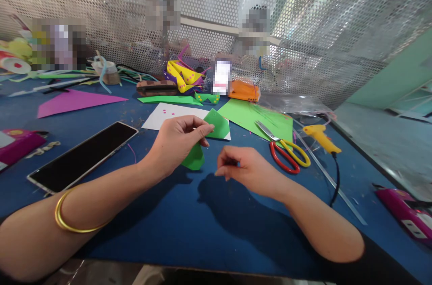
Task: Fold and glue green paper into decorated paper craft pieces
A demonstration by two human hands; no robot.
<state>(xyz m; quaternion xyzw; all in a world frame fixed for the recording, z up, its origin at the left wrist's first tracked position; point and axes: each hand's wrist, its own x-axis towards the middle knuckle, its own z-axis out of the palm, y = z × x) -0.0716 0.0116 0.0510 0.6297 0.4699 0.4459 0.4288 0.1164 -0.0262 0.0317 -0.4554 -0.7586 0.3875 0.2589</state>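
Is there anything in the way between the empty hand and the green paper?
Nothing visible. The right hand hovers just right of the green paper pinched in the left hand, with only bare blue table showing between them.

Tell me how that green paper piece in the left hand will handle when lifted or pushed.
The green paper piece probably flops: it bends between the left hand fingers, one end drooping. It looks thin, so likely very light and easily creased. Flat on the blue table, it would probably slide rather than roll.

Centre of frame: left hand (177,139) pinches a folded green paper piece (218,124) above the blue table (189,226); right hand (245,167), fingers curled, hovers just beside. Right: red-and-yellow-handled scissors (286,152), yellow glue gun (320,136).
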